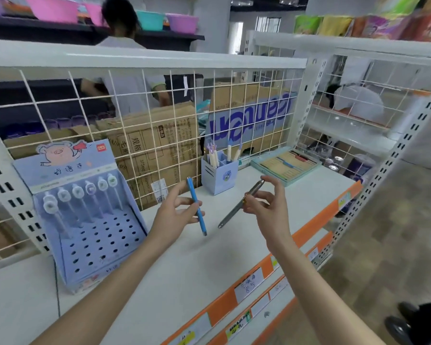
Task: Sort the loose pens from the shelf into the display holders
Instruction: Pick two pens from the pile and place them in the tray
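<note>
My left hand (176, 210) holds a blue pen (196, 205) near upright above the white shelf (189, 265), fingers curled round its middle. My right hand (266, 207) pinches a grey metal pen (240, 204) that slants from upper right to lower left. Both pens hang in the air, tips close together. A blue stepped display holder (92, 220) with a pig picture stands at the left, several white-capped pens in its back row and many bare holes in front. A small blue box holder (218, 174) with several pens stands by the wire grid.
A wire grid (144, 120) backs the shelf, cardboard boxes (159, 145) behind it. A flat teal tray of pens (285, 164) lies at the far right. The orange shelf edge (306, 232) carries price labels. People stand beyond the grid, and a shoe (398, 327) shows at lower right.
</note>
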Motion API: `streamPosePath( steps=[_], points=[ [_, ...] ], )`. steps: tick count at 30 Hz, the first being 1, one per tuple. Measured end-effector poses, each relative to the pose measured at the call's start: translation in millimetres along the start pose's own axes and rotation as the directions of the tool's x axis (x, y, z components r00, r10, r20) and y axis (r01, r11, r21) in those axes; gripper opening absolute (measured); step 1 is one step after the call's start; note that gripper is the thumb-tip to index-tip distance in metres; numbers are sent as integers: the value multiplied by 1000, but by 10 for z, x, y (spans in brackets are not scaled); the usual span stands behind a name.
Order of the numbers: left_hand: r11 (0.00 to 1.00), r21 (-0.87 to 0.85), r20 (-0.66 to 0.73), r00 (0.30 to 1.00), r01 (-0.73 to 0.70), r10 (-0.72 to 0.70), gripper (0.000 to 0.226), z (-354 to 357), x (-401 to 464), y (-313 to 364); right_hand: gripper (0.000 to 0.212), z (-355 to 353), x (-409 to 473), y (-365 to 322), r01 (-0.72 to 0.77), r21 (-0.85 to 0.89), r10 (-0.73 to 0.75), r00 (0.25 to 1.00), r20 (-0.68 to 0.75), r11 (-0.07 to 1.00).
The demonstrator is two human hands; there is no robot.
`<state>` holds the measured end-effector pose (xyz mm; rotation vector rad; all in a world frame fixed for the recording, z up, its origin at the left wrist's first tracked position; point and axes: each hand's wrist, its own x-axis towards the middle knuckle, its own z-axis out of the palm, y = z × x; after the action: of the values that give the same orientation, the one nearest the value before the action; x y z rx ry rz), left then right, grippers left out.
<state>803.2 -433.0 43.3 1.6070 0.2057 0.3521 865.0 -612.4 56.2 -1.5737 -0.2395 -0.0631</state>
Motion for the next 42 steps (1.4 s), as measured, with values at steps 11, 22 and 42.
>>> streamPosePath(
  steps=[11,22,42],
  points=[
    [1000,14,-118,993,-22,23,51,-466,350,-160,41,528,900,-149,236,-68,-242,965,-98,969],
    [1000,18,-300,954,-17,21,52,-118,931,-213,41,577,2028,31,341,-175,-329,940,95,924],
    [999,-27,-625,779,35,-44,51,530,1155,-413,10,630,2806,303,653,-301,-160,549,821,695]
  ],
)
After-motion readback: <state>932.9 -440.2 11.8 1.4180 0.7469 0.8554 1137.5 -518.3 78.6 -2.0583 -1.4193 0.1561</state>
